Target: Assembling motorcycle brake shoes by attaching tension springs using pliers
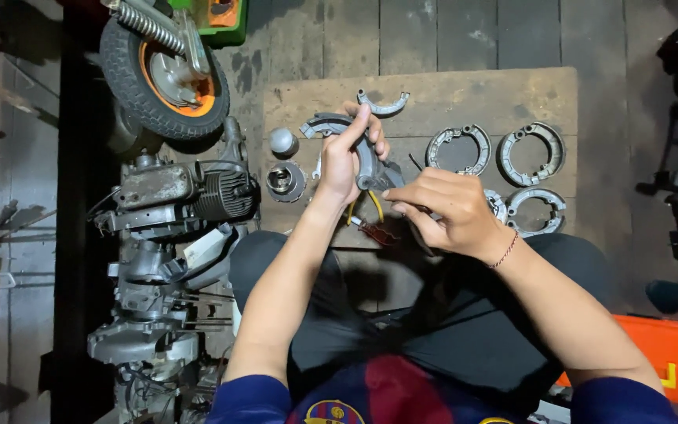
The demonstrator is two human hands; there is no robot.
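My left hand [348, 157] grips a pair of grey curved brake shoes [331, 124], lifted above a cardboard sheet [464, 94]. My right hand [442, 210] is closed around a tool with yellow and red handles [372, 220], its tip against the brake shoes near their lower end. A single loose brake shoe [384, 104] lies just beyond my left fingers. Three more brake shoe sets lie to the right on the cardboard: one [458, 149], another [531, 153], and a third [537, 210].
A scooter engine [178, 196] with a small wheel on an orange rim [165, 74] lies on the floor to the left. A round metal knob [282, 141] and a cylindrical part [286, 180] sit on the cardboard. An orange box [672, 357] is at right.
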